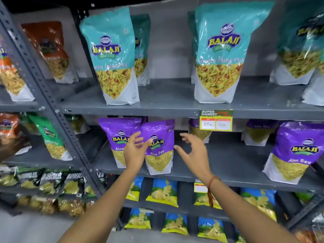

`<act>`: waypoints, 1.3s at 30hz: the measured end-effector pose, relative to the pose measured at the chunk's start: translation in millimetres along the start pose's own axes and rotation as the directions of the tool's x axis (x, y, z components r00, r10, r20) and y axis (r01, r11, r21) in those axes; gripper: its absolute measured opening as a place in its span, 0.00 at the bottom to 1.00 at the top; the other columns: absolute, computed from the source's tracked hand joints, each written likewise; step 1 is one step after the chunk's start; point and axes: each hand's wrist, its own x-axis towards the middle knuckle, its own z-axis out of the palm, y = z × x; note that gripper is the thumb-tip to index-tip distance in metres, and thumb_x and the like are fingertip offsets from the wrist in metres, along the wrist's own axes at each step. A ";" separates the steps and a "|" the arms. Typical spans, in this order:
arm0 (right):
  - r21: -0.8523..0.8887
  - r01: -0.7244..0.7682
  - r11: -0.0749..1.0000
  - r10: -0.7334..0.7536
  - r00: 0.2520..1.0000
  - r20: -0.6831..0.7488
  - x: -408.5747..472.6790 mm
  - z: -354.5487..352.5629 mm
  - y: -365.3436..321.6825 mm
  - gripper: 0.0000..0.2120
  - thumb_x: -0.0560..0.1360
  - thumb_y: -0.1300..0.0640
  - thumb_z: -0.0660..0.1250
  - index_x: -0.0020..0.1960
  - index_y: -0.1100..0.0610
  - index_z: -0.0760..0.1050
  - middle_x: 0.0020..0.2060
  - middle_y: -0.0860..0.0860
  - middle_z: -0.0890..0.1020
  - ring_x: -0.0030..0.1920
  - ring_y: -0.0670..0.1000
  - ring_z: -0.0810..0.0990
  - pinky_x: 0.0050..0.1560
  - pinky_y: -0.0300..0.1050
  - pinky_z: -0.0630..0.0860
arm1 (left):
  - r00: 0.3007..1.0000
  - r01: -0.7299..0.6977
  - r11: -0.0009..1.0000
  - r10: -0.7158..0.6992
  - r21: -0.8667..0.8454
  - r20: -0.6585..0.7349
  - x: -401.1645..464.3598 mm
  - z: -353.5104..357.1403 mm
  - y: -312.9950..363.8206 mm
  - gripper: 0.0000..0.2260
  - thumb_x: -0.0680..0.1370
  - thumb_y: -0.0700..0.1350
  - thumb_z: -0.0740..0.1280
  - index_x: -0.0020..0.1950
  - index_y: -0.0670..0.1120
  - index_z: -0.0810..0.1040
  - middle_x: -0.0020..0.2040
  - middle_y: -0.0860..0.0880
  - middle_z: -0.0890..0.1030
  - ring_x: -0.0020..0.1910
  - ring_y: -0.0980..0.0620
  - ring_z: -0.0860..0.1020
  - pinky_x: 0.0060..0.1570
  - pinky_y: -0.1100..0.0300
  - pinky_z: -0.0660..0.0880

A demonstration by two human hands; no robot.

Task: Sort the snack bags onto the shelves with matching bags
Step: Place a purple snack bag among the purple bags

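Observation:
A purple Aloo Sev bag [160, 149] stands upright at the front of the middle shelf [228, 179], leaning against a second purple bag [117, 135] behind it on the left. My left hand [135, 151] is open, its fingers spread just in front of the bag's left side. My right hand [194, 151] is open too, a short way to the right of the bag and not touching it. More purple bags stand further right, one large at the front [296, 153]. Teal Khatta Mitha Mix bags [112, 57] fill the shelf above.
A grey perforated upright [57, 113] separates this rack from the left rack, which holds orange, green and black bags. Blue-and-yellow chip bags [163, 192] fill the two lower shelves. A yellow price tag [215, 121] hangs from the upper shelf edge.

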 end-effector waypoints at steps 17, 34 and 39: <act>-0.052 -0.527 0.848 0.464 0.693 0.551 3.4 137.1 142.8 0.37 0.59 0.43 0.73 0.66 0.51 0.70 0.57 0.54 0.84 0.54 0.57 0.84 0.56 0.60 0.80 | 0.835 0.382 0.913 -0.407 0.143 0.371 29.3 26.3 -164.7 0.35 0.57 0.56 0.81 0.58 0.41 0.76 0.45 0.46 0.81 0.47 0.44 0.80 0.56 0.47 0.76; -0.025 -0.633 0.774 0.612 0.738 0.284 -13.1 34.4 186.3 0.29 0.64 0.47 0.77 0.62 0.51 0.73 0.55 0.53 0.84 0.52 0.55 0.86 0.54 0.60 0.83 | 0.872 0.214 0.956 -0.280 0.201 0.402 -9.0 136.7 -123.3 0.20 0.63 0.53 0.79 0.53 0.54 0.80 0.39 0.57 0.84 0.34 0.68 0.81 0.41 0.66 0.78; -0.090 -0.645 0.759 0.648 0.738 0.188 -12.0 -3.9 203.2 0.29 0.68 0.54 0.79 0.65 0.58 0.73 0.54 0.56 0.85 0.52 0.58 0.85 0.55 0.59 0.81 | 0.837 0.155 0.969 -0.233 0.195 0.495 -19.8 177.9 -114.9 0.22 0.62 0.57 0.78 0.54 0.56 0.79 0.40 0.58 0.85 0.39 0.63 0.83 0.46 0.59 0.80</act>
